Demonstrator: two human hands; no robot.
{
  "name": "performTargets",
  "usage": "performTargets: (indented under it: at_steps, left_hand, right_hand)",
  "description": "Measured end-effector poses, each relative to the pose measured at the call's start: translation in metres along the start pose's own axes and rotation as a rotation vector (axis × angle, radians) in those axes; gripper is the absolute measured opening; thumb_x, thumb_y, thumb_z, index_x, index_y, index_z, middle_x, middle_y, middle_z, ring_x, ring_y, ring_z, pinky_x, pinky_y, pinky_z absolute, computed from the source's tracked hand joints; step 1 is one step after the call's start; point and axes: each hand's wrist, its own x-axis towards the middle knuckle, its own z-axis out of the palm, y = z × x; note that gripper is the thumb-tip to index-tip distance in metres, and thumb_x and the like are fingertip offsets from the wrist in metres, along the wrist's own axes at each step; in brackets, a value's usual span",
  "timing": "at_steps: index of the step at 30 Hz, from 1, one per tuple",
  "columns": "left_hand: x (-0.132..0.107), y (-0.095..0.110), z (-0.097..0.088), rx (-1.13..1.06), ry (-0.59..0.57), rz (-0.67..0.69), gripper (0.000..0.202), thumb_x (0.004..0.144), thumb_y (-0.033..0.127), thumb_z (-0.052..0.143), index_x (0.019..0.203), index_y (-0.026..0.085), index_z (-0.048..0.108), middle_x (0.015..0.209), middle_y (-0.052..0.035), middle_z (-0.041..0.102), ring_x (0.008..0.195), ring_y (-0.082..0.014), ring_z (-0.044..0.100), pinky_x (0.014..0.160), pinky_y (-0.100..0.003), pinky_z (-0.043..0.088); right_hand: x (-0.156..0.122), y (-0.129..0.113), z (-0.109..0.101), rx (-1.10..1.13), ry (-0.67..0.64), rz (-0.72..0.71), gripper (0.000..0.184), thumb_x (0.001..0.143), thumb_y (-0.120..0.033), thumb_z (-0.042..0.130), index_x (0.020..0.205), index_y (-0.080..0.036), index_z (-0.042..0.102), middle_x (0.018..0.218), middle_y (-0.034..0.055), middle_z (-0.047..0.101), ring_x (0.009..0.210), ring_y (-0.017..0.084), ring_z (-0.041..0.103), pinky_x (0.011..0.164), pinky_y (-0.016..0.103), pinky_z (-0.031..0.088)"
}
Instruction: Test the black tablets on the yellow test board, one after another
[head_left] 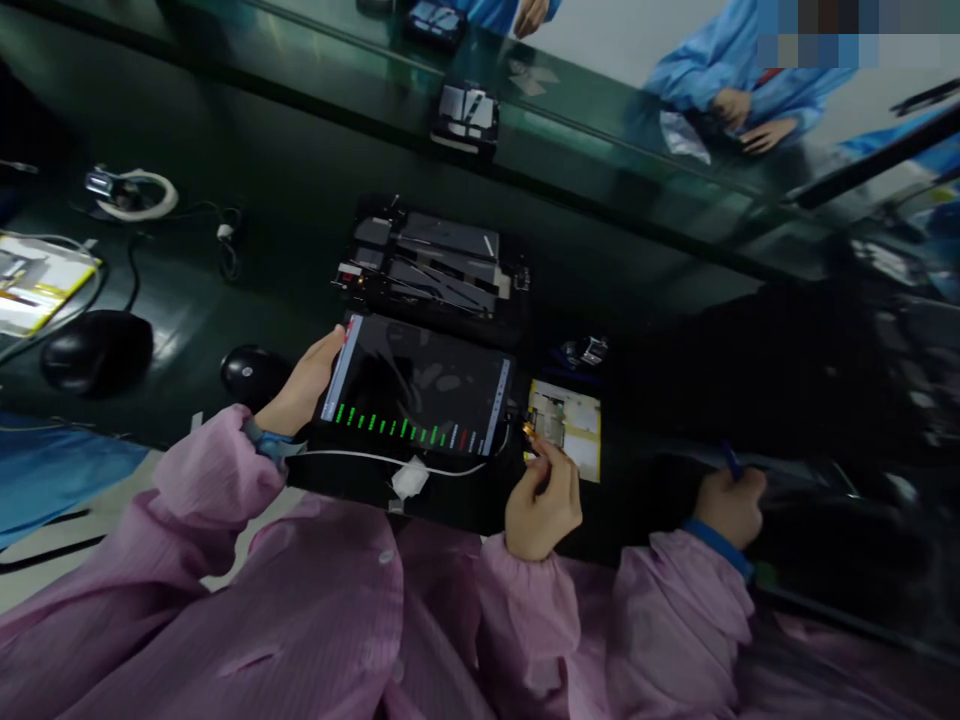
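Observation:
A tablet lies in front of me with its dark screen lit, green and red text along the lower edge. My left hand is closed on its left end, and a blue wrist strap circles that wrist. At the tablet's right end, my right hand pinches a small gold-coloured piece, too small to name. A thin white cord runs below the tablet from the wrist strap towards that end. Beside the right fingers lies a yellow-edged sheet.
Behind the tablet sits a stack of dark devices. Two black computer mice lie left. A co-worker's hand holds a blue pen at right. Another device rests on the glass shelf, with people in blue beyond.

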Motion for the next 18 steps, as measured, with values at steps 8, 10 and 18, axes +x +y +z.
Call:
performTargets:
  at_steps: [8, 10, 18]
  left_hand:
    - [0.006, -0.003, -0.005, 0.016, -0.027, -0.014, 0.042, 0.083, 0.055, 0.058, 0.091, 0.015, 0.067, 0.082, -0.0064, 0.07, 0.078, -0.0228, 0.068, 0.07, -0.031, 0.058]
    - [0.006, -0.002, -0.005, 0.023, -0.025, -0.029, 0.043, 0.082, 0.056, 0.058, 0.09, 0.015, 0.067, 0.08, -0.0065, 0.07, 0.076, -0.0233, 0.068, 0.068, -0.031, 0.058]
    - [0.003, -0.001, -0.003, -0.005, -0.03, -0.032, 0.04, 0.085, 0.052, 0.056, 0.093, 0.014, 0.066, 0.08, -0.0076, 0.07, 0.074, -0.0222, 0.068, 0.067, -0.031, 0.057]
  right_hand:
    - [0.06, 0.012, 0.009, 0.438, -0.543, 0.198, 0.029, 0.083, -0.045, 0.053, 0.09, -0.019, 0.061, 0.081, 0.0038, 0.064, 0.07, 0.015, 0.057, 0.065, 0.028, 0.046]
    - [0.061, 0.013, 0.009, 0.572, -0.618, 0.291, 0.03, 0.081, -0.047, 0.055, 0.092, -0.02, 0.06, 0.074, 0.0005, 0.059, 0.06, 0.012, 0.052, 0.054, 0.025, 0.043]
    - [0.048, 0.019, 0.007, 0.587, -0.382, 0.392, 0.038, 0.086, -0.047, 0.051, 0.096, -0.014, 0.066, 0.058, -0.0036, 0.047, 0.047, 0.007, 0.04, 0.044, 0.022, 0.031]
